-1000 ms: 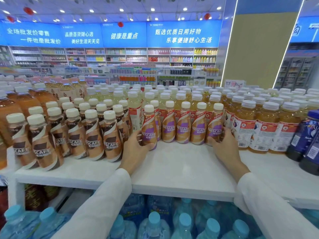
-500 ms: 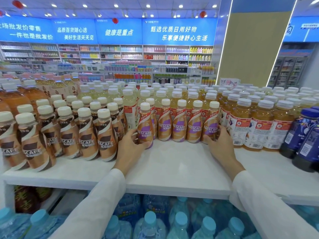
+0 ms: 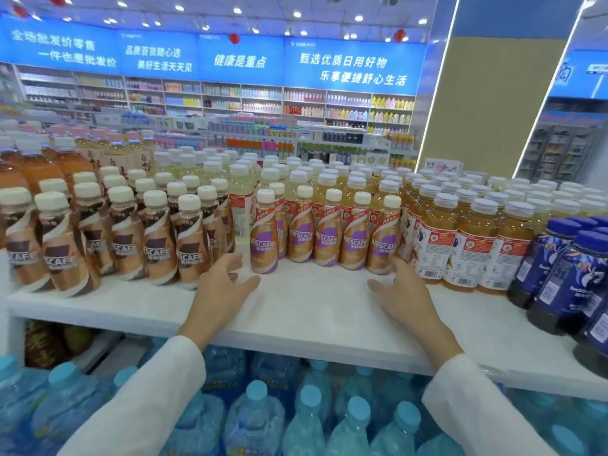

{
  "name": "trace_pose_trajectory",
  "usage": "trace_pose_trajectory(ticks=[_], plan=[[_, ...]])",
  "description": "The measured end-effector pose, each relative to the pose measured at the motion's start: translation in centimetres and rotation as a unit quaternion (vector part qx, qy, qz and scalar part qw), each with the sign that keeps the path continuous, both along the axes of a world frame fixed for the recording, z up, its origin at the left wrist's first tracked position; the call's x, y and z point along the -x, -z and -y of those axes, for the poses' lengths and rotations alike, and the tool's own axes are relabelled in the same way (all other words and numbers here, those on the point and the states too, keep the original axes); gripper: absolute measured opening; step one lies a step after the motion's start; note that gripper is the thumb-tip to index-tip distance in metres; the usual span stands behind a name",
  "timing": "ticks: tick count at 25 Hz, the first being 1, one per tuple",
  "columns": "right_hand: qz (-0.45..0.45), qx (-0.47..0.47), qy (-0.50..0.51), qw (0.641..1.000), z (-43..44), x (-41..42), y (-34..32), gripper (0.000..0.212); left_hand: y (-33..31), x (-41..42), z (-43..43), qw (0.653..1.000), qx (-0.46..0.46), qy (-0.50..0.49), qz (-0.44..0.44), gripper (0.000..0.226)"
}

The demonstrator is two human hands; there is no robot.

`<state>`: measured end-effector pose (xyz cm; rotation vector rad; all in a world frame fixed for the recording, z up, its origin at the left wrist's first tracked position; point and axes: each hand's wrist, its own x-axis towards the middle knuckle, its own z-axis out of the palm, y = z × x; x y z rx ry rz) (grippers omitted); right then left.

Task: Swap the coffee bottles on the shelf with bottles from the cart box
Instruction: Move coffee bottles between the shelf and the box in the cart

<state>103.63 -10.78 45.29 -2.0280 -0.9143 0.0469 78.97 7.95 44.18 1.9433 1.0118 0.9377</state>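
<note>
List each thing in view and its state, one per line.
Purple-label coffee bottles: standing, capped, in a row.
Brown-label coffee bottles: standing, capped.
Left hand: open, holding nothing, beside the purple row's left end.
Right hand: open, holding nothing, beside the purple row's right end.
Juice bottles: standing, capped.
Dark blue bottles: standing, capped.
Water jugs: capped, under the shelf.
</note>
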Motion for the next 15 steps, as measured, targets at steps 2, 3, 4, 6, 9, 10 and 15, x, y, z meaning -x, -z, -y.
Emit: trace_pose_trajectory(ticks=[2, 3, 4, 6, 9, 10, 15], plan=[[0.029, 0.044, -0.01, 0.999, 2.6, 3.1, 0.6, 0.056, 0.4, 2.5, 3.2, 0.999, -0.028, -0.021, 0.017, 0.045], [0.04, 0.047, -0.027, 0.998, 3.8, 4.9, 0.9, 0.054, 0.7, 3.9, 4.9, 0.998, -0.041, -0.029, 0.038, 0.035], [0.05, 0.038, -0.059, 0.996, 4.6, 6.7, 1.3, 0.048, 1.2, 5.8, 6.6, 0.996, -0.057, -0.044, 0.057, 0.027], [0.055, 0.003, -0.122, 0.991, 6.1, 10.7, 1.8, 0.037, 2.6, 9.7, 9.7, 0.991, -0.084, -0.079, 0.072, 0.019], [0.042, -0.046, -0.215, 0.975, 6.6, 17.2, 3.2, 0.028, 6.2, 16.7, 13.6, 0.982, -0.069, -0.167, 0.056, 0.019], [0.036, -0.055, -0.246, 0.967, 6.4, 19.4, 4.1, 0.027, 7.6, 19.1, 14.8, 0.977, -0.053, -0.202, 0.051, 0.019], [0.017, 0.028, -0.396, 0.918, 4.0, 31.3, 10.9, 0.038, 13.4, 31.3, 20.8, 0.931, 0.006, -0.364, -0.01, 0.024]])
